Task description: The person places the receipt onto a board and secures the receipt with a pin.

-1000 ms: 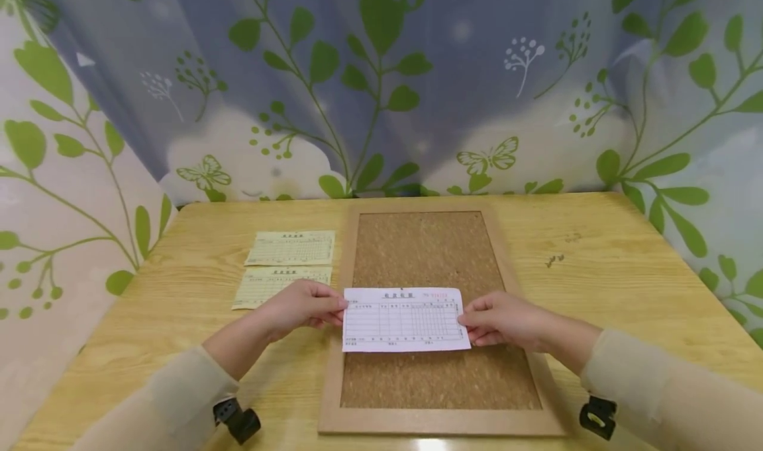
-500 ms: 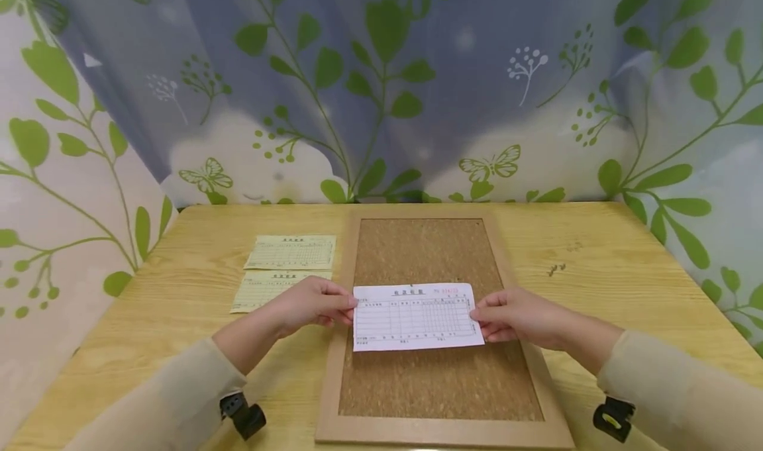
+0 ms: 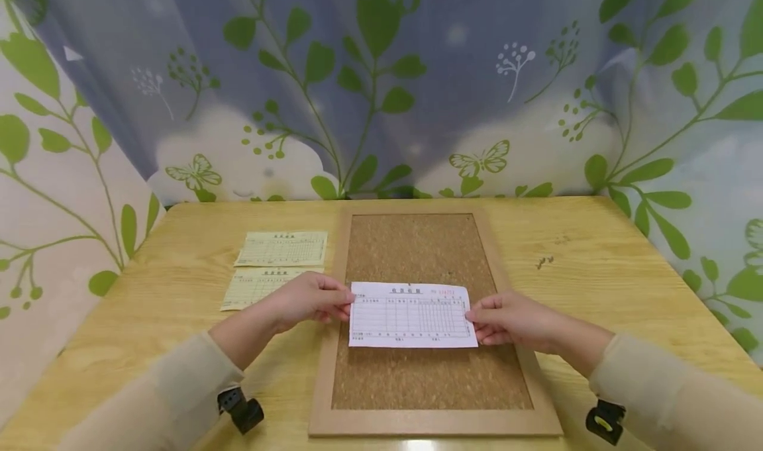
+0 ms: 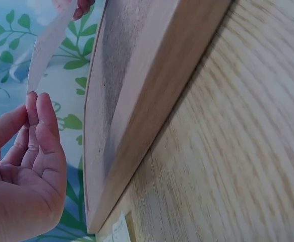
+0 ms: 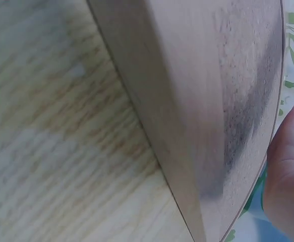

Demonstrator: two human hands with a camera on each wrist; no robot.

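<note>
A white printed receipt slip is held level above the framed cork board in the head view. My left hand pinches its left edge between thumb and fingers. At the opposite edge, my right hand pinches the paper the same way. The left wrist view shows the slip raised off the board, with the left hand gripping one end. Only part of the right hand appears in the right wrist view.
Two yellow printed slips lie on the wooden table left of the board, the nearer one partly behind the left hand. Several tiny dark metal pieces lie to the right. A leaf-patterned curtain hangs behind the table.
Both hands keep their pinch on the white receipt slip. Relative to the board, it has shifted slightly right and a little away from me. The head view has moved slightly.
</note>
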